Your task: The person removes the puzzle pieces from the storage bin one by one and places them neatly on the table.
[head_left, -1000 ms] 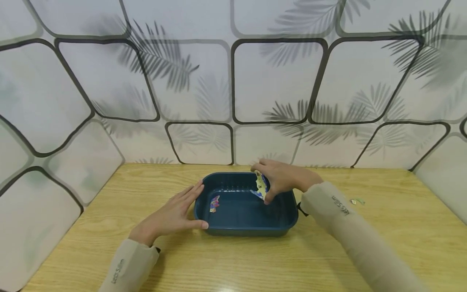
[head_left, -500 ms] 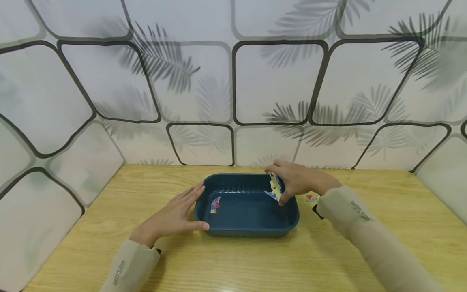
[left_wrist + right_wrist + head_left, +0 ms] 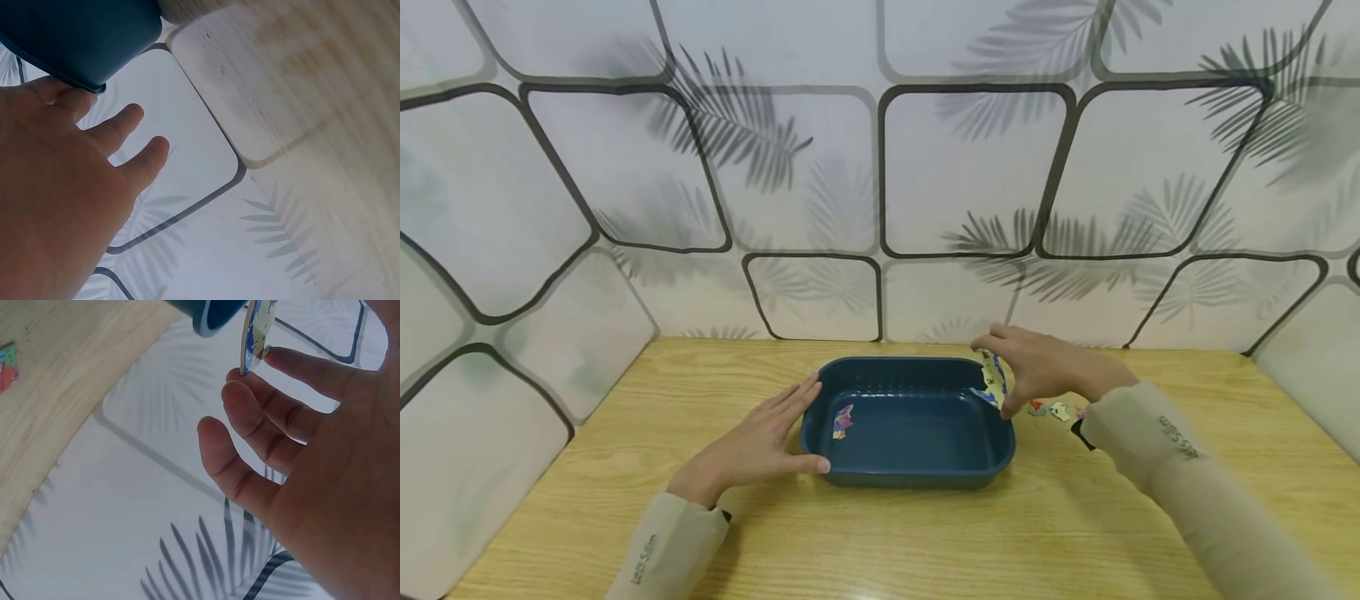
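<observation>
A dark blue rectangular basin (image 3: 910, 477) stands on the wooden table in the head view. My left hand (image 3: 752, 450) rests against its left end with straight fingers, the thumb at the front corner. At the basin's right end, my right hand (image 3: 1045, 367) pinches a flat yellow-and-blue printed puzzle piece (image 3: 993, 380) between thumb and fingers. The right wrist view shows this piece (image 3: 257, 334) edge-on at the fingertips, just beside the basin's rim (image 3: 203, 322). A small purple-and-red piece (image 3: 842, 422) lies inside the basin at the left.
Several small colourful pieces (image 3: 1059, 411) lie on the table (image 3: 880, 542) to the right of the basin, partly behind the right wrist. A patterned wall (image 3: 955, 175) with leaf prints rises behind the table.
My right hand has moved right with the puzzle piece, from over the basin's inside to its right end, uncovering more pieces on the table. My left hand stays against the basin.
</observation>
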Tool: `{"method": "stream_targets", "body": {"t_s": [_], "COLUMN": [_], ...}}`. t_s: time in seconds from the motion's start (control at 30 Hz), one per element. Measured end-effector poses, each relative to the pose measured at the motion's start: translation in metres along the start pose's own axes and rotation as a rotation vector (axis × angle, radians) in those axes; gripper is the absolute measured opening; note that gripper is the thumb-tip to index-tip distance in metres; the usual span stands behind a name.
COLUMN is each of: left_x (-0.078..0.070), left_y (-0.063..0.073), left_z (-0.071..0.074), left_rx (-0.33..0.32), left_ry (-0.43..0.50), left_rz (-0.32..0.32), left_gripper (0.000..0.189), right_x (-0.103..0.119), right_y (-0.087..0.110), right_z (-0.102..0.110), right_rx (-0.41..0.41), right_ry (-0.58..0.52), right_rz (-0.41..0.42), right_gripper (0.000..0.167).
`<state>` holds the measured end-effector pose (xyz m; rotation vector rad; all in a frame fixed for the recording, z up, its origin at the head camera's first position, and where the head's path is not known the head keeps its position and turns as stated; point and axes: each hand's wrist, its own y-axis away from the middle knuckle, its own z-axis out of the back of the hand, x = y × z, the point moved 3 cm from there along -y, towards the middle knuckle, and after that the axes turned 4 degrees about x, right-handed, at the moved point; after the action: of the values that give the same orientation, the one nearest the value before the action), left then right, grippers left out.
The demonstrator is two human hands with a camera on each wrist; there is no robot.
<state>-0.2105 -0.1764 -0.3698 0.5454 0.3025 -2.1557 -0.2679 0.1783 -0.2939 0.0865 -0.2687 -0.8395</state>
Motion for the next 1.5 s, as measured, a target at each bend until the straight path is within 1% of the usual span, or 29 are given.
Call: {"method": "stream_targets", "body": {"t_s": [0.1,0.2,0.37,0.67,0.8,1.07,1.3,1.5], "left_x": [0.000,0.001,0.001,0.000,-0.001,-0.002,-0.003,-0.002], "left_y": [0.000,0.000,0.001,0.000,0.001,0.002,0.001,0.001], "left_z": [0.000,0.000,0.000,0.000,0.001,0.002,0.001,0.002], "left_rx": [0.001,0.000,0.002,0.009,0.007,0.011,0.013,0.008], "left_ry": [0.000,0.000,0.003,0.013,0.012,0.003,0.018,0.004], "left_rz": [0.003,0.006,0.010,0.022,0.020,0.012,0.024,0.007], "left_gripper": [0.105,0.105,0.105,0.105,0.105,0.105,0.105,0.106], "right_x": [-0.004,-0.006,-0.010,-0.021,-0.028,-0.043,-0.057,-0.069], "right_y": [0.004,0.008,0.015,0.026,0.031,0.042,0.053,0.065], "right_z": [0.001,0.002,0.003,0.001,-0.002,-0.008,-0.012,-0.018], "right_rx": [-0.001,-0.010,-0.015,-0.011,-0.007,-0.025,-0.036,-0.032], "right_ry": [0.004,0.007,-0.008,-0.022,-0.018,0.000,0.031,0.043], "right_rz": [-0.010,-0.001,-0.013,-0.034,-0.046,-0.064,-0.090,-0.118], "right_gripper": [0.088,0.087,0.085,0.089,0.090,0.092,0.093,0.091]}}
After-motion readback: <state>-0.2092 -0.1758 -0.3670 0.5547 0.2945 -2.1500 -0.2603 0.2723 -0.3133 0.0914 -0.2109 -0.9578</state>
